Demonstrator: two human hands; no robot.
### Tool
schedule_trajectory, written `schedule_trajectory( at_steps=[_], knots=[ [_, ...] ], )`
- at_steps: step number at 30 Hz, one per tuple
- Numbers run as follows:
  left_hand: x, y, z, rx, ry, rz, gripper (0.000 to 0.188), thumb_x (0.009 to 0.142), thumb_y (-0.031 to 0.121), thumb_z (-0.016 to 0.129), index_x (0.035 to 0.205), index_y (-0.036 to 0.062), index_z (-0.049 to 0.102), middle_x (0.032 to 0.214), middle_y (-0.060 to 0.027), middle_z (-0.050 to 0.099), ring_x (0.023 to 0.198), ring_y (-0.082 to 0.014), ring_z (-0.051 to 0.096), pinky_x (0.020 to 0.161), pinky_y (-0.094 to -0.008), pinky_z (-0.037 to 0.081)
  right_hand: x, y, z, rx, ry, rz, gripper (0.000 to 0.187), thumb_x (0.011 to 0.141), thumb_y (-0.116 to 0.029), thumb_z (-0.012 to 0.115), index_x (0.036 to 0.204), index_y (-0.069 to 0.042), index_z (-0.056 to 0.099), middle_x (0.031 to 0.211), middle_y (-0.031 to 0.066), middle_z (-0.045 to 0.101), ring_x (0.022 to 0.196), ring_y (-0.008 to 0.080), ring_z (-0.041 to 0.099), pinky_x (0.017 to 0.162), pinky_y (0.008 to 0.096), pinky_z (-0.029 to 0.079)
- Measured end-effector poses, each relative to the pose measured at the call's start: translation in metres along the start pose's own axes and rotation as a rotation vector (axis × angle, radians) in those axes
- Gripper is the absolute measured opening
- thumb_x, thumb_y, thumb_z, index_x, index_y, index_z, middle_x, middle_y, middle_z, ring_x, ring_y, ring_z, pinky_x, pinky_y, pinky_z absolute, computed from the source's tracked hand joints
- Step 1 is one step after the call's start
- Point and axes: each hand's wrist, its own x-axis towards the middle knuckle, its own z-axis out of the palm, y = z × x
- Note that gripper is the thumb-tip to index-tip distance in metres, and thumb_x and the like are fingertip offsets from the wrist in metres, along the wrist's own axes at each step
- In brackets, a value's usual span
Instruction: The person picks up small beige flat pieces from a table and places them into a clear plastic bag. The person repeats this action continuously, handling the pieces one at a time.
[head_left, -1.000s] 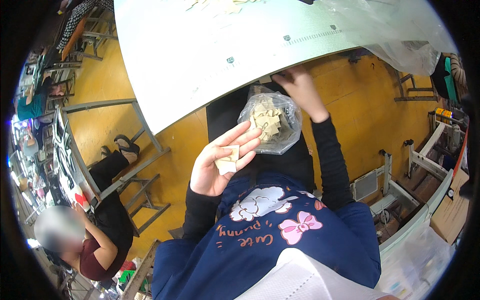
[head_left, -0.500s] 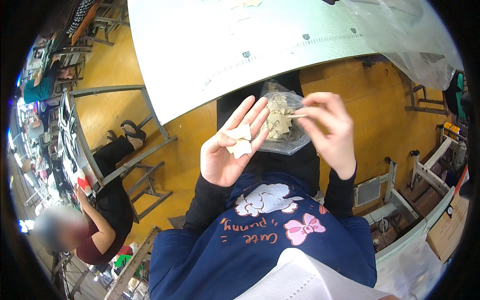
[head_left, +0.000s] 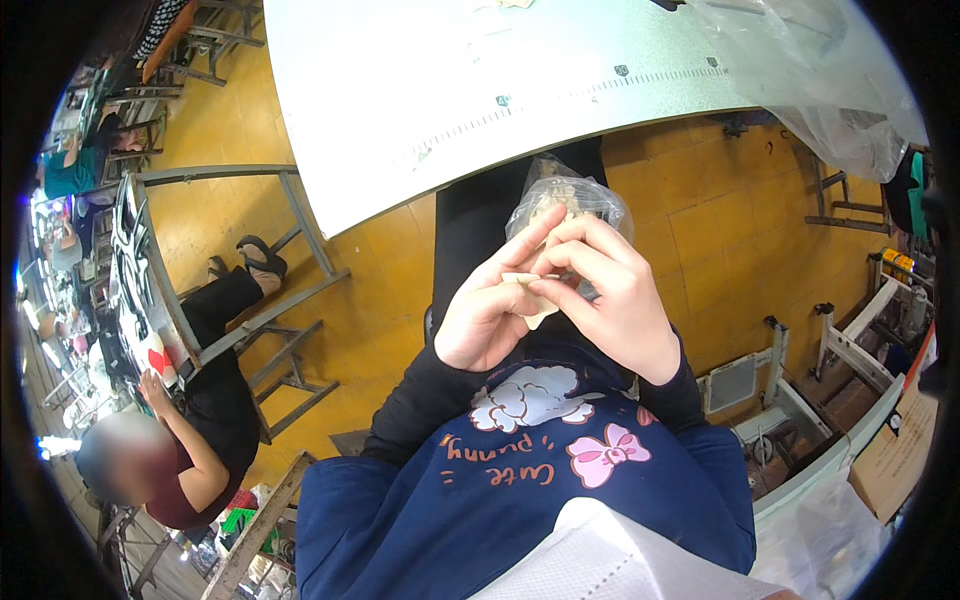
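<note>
Several small flat cream-coloured pieces [head_left: 543,312] lie between my two hands, just above my lap. My left hand [head_left: 485,318] is closed on them, its thumb pressing from above and its forefinger stretched forward. With fingers bent into a pinch, my right hand [head_left: 625,300] meets the left one and grips the edge of a cream piece. How many pieces there are cannot be made out. Behind the hands, a clear plastic bag [head_left: 612,208] with more such pieces rests on my lap, partly covered by my fingers.
Ahead stands a white table [head_left: 400,130] with a ruler scale along its near edge and clear plastic sheeting [head_left: 830,90] at its right. Metal frames [head_left: 320,230] stand on the left, near a seated person [head_left: 190,470]. A cardboard box [head_left: 895,455] is at the right.
My right hand has moved left from the bag, bringing a piece to my left hand. The left hand has turned from an open palm to a closed hold.
</note>
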Motion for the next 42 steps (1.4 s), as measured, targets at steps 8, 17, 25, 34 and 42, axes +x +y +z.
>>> schedule_trajectory(
  at_steps=[8, 17, 25, 34, 42],
  knots=[
    [0.002, 0.009, 0.002, -0.049, -0.016, 0.174, 0.093, 0.065, -0.009, 0.043, 0.155, -0.0024, 0.022, 0.157, -0.0254, 0.031, 0.145, -0.0321, 0.036, 0.118, -0.0417, 0.033, -0.006, 0.003, -0.025, 0.138, 0.266, 0.103, 0.011, 0.081, -0.001, 0.076, 0.090, -0.001, 0.070, 0.089, 0.0065, 0.068, 0.073, 0.0153, 0.062, 0.067, 0.0279, 0.050],
    [0.009, 0.005, -0.008, 0.047, -0.143, 0.373, 0.086, 0.077, -0.010, 0.053, 0.157, 0.0026, 0.023, 0.162, -0.0201, 0.023, 0.152, -0.0318, 0.018, 0.123, -0.0419, 0.019, -0.007, -0.003, 0.005, 0.208, 0.100, 0.148, 0.026, 0.081, 0.002, 0.075, 0.106, 0.000, 0.068, 0.095, 0.0081, 0.065, 0.079, 0.0139, 0.066, 0.070, 0.0258, 0.053],
    [0.019, -0.011, -0.004, 0.134, -0.125, 0.523, 0.064, 0.105, 0.025, 0.047, 0.159, 0.0092, 0.016, 0.164, -0.0186, 0.018, 0.153, -0.0296, 0.014, 0.124, -0.0421, 0.014, -0.009, -0.004, 0.020, 0.105, 0.181, 0.106, 0.030, 0.079, 0.002, 0.078, 0.108, 0.001, 0.069, 0.091, 0.0076, 0.065, 0.078, 0.0137, 0.067, 0.070, 0.0252, 0.054],
    [0.021, -0.022, 0.000, 0.047, -0.110, 0.550, 0.058, 0.108, 0.028, 0.038, 0.159, 0.0185, 0.013, 0.163, -0.0166, 0.021, 0.152, -0.0280, 0.018, 0.122, -0.0452, 0.022, -0.014, -0.001, 0.018, 0.149, 0.145, 0.097, 0.015, 0.082, 0.002, 0.075, 0.096, 0.003, 0.068, 0.087, 0.0069, 0.063, 0.070, 0.0118, 0.060, 0.063, 0.0240, 0.048],
    [0.020, -0.012, -0.005, -0.116, -0.007, 0.590, 0.059, 0.107, 0.026, 0.042, 0.159, 0.0170, 0.014, 0.162, -0.0155, 0.022, 0.151, -0.0271, 0.022, 0.123, -0.0406, 0.024, -0.019, -0.004, 0.000, 0.277, 0.200, 0.204, 0.005, 0.088, 0.007, 0.066, 0.091, 0.006, 0.064, 0.091, 0.0051, 0.058, 0.078, 0.0092, 0.057, 0.068, 0.0220, 0.046]
  ],
)
